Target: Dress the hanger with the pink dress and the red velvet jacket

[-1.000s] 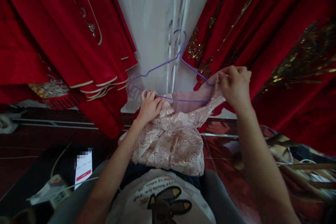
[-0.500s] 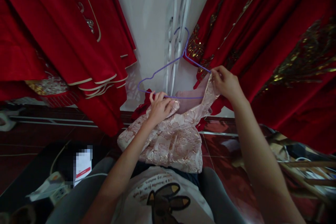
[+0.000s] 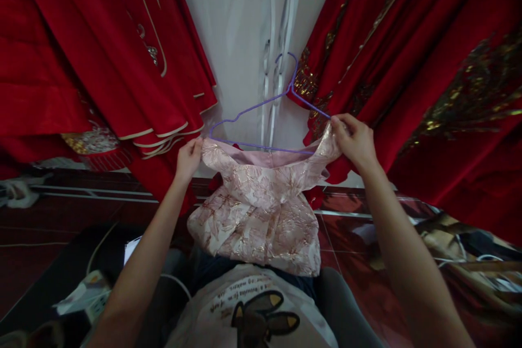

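Observation:
A pale pink brocade garment [image 3: 261, 206] with gold flower patterns hangs in front of me, its lower part lying on my lap. A thin purple wire hanger [image 3: 265, 106] runs along its top edge. My left hand [image 3: 188, 157] pinches the garment's left upper corner at the hanger's left end. My right hand [image 3: 354, 138] is closed on the right upper corner, together with the hanger's right arm. The hanger's hook points up before a white wall.
Red velvet robes with gold embroidery hang at the left [image 3: 101, 54] and right [image 3: 428, 76]. White straps [image 3: 281, 38] hang down the wall between them. A power strip [image 3: 84, 299] and cables lie on the dark red floor at lower left.
My left hand left the bunched middle of the garment and moved left to its upper corner, spreading the top edge wide along the hanger. My right hand kept its hold.

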The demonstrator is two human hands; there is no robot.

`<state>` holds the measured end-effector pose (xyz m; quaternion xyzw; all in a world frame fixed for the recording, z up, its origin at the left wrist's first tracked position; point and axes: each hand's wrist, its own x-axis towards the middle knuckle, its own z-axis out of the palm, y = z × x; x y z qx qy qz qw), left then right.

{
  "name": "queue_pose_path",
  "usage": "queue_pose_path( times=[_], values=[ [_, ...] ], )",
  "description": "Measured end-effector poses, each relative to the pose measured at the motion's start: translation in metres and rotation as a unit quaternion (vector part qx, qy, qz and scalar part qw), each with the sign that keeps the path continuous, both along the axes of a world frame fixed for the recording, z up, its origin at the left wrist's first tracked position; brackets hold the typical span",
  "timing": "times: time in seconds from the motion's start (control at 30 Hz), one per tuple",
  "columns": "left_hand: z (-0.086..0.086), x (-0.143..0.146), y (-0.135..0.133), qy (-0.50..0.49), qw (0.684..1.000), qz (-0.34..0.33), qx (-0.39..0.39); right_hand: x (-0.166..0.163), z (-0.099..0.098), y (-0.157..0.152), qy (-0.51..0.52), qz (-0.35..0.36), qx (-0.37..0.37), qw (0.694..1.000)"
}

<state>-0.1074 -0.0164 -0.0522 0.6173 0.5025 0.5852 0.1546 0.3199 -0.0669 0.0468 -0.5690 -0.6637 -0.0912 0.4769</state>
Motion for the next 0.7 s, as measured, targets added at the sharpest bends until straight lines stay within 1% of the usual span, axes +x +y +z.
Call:
queue_pose_path(
  times=[0.07,0.13,0.27,0.33,0.4,0.5,0.6,0.67,0.7],
  values=[
    [-0.001,-0.006,-0.002,0.016,1.000,0.021,-0.004,0.001,-0.002,0.002,0.004,0.006,0.003,1.000],
    [0.002,-0.005,-0.006,0.024,0.999,0.035,0.007,0.001,-0.003,0.003,-0.001,0.004,0.012,1.000],
    [0.017,0.002,-0.005,0.035,0.998,0.041,0.035,0.000,0.000,0.002,-0.026,-0.020,0.022,0.999],
    [0.028,0.006,0.002,0.048,0.997,0.037,0.045,-0.002,0.001,0.000,-0.030,-0.023,0.020,0.999],
    [0.044,0.014,0.009,0.062,0.996,0.022,0.055,-0.003,-0.001,0.000,-0.021,-0.014,0.012,1.000],
    [0.074,0.035,0.012,0.078,0.994,-0.036,0.069,-0.004,-0.007,0.002,0.011,0.014,-0.005,1.000],
    [0.102,0.052,0.004,0.072,0.991,-0.086,0.070,-0.001,-0.014,0.009,0.044,0.040,-0.011,0.998],
    [0.109,0.053,-0.001,0.045,0.992,-0.107,0.047,0.002,-0.018,0.016,0.067,0.055,-0.019,0.996],
    [0.108,0.049,-0.002,0.019,0.993,-0.112,0.031,0.002,-0.020,0.019,0.077,0.062,-0.025,0.995]
  ],
)
